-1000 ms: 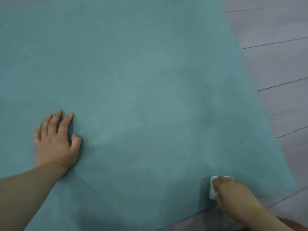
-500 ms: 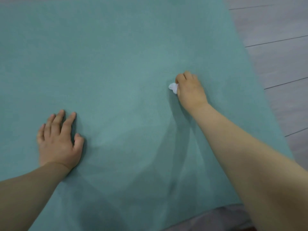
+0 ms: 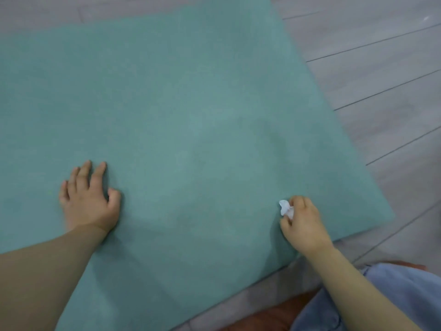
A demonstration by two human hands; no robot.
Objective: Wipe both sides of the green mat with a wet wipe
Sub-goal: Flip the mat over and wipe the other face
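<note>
Head view: left hand (image 3: pixel 89 201) lies flat, fingers spread, on the green mat (image 3: pixel 191 103); right hand (image 3: pixel 303 223) pinches a crumpled wet wipe (image 3: pixel 286 208) against it.

green mat (image 3: pixel 191 115) cut off left | wet wipe (image 3: pixel 285 208) mostly hidden (inside right hand (image 3: pixel 304 223))

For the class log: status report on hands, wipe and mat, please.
Left hand flat on mat, fingers spread. Right hand grips wipe, near mat's right corner. Nothing in the way.
</note>
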